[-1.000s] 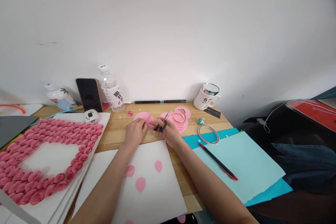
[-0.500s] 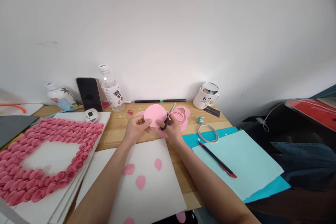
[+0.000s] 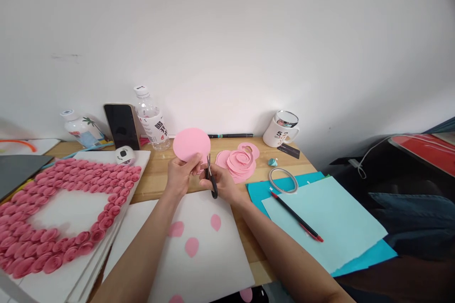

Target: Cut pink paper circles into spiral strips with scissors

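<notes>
Between its thumb and fingers, my left hand (image 3: 180, 173) pinches a round pink paper disc (image 3: 192, 143) by its lower right edge. My right hand (image 3: 223, 183) grips small black-handled scissors (image 3: 212, 180), their blades pointing up beside the disc's edge. Whether the blades touch the paper I cannot tell. Just right of my hands lies a loose pile of pink paper spirals (image 3: 240, 163) on the wooden table (image 3: 152, 180). Below my wrists is a white board (image 3: 202, 274) with several small pink paper pieces (image 3: 192, 247).
On the left lies a board covered in rolled pink paper roses (image 3: 46, 236). A phone (image 3: 122, 125), a water bottle (image 3: 152, 123) and a mug (image 3: 280, 129) stand by the wall. To the right are a tape ring (image 3: 283, 180), a pen (image 3: 296, 217) and pale blue paper (image 3: 341, 222).
My left hand has raised the pink disc up and to the left. My right hand has moved left and down with the scissors, whose blades now point more upright beside the disc.
</notes>
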A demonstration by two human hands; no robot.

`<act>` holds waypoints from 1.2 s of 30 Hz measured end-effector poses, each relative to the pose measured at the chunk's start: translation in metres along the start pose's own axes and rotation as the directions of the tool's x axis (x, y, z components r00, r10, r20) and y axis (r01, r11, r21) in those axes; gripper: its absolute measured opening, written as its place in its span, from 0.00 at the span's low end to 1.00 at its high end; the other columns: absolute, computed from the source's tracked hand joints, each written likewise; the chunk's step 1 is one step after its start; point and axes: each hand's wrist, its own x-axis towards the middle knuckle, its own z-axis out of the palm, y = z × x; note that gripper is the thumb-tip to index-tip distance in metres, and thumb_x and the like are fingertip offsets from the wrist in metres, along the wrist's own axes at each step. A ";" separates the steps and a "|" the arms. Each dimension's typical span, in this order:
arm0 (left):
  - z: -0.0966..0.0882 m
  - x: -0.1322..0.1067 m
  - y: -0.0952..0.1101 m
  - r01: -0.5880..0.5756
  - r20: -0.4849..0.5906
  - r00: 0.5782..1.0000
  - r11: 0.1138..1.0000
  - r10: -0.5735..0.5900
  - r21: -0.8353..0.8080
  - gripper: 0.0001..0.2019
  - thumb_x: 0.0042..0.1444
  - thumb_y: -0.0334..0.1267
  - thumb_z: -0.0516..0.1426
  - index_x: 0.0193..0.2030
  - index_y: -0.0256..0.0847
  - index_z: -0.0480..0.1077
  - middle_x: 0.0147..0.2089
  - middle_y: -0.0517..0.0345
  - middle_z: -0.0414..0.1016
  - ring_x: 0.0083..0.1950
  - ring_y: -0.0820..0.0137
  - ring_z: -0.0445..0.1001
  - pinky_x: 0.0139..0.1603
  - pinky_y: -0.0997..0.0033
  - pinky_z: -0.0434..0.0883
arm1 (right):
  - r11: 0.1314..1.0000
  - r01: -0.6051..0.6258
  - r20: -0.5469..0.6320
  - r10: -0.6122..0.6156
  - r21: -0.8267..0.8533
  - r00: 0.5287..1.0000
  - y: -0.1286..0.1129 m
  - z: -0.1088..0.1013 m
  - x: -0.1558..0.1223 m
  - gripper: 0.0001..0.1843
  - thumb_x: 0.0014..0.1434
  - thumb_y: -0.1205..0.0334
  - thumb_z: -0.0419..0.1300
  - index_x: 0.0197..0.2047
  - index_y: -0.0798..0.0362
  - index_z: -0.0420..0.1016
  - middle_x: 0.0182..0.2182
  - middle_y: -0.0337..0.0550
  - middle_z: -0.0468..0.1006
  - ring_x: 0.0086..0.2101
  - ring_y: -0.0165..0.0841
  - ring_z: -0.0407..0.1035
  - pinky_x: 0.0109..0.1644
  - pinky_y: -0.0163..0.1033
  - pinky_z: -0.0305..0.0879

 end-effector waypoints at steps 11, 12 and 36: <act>0.005 -0.004 -0.002 -0.003 -0.076 0.997 0.974 0.021 0.226 0.16 0.39 0.39 0.62 0.11 0.36 0.61 0.11 0.64 0.58 0.16 0.79 0.57 0.15 0.76 0.55 | 1.000 -0.005 -0.076 0.007 0.016 0.997 -0.003 0.000 -0.001 0.21 0.44 0.53 0.67 0.40 0.51 0.69 0.27 0.36 0.71 0.26 0.28 0.63 0.34 0.34 0.61; 0.006 -0.004 -0.001 0.003 -0.081 0.997 0.973 0.016 0.233 0.16 0.39 0.39 0.62 0.10 0.37 0.61 0.11 0.64 0.57 0.16 0.79 0.56 0.15 0.76 0.55 | 1.000 -0.007 -0.078 0.009 0.026 0.997 -0.003 0.000 -0.001 0.20 0.44 0.53 0.67 0.39 0.51 0.69 0.27 0.36 0.71 0.26 0.28 0.63 0.34 0.34 0.61; 0.015 -0.011 -0.003 0.078 -0.144 0.988 0.988 -0.058 0.137 0.12 0.37 0.39 0.64 0.15 0.32 0.69 0.15 0.60 0.67 0.17 0.78 0.61 0.15 0.79 0.56 | 0.999 0.009 -0.155 -0.003 0.039 0.988 0.006 0.004 0.000 0.16 0.48 0.52 0.63 0.34 0.52 0.65 0.24 0.35 0.67 0.24 0.27 0.62 0.29 0.33 0.59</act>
